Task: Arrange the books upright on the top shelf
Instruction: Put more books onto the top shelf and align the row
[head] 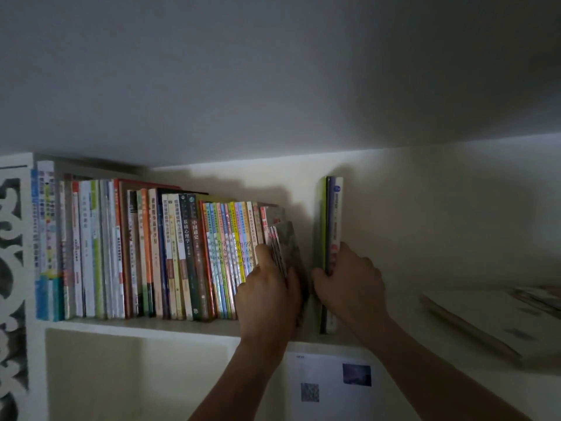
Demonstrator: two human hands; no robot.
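A long row of upright books (170,256) fills the left part of the white top shelf (151,325). At the row's right end my left hand (268,294) grips a few thin leaning books (287,247), thumb on their left side and fingers on their right. A narrow gap away, my right hand (349,284) holds a small upright bunch of tall thin books (332,220), green and white-spined, thumb on the left and fingers behind. Their lower parts are hidden by my hands.
A flat pile of books and magazines (498,317) lies on the shelf at the right. A carved white side panel (15,268) bounds the shelf at the left. A sheet with small pictures (331,384) stands in the compartment below. The ceiling is close above.
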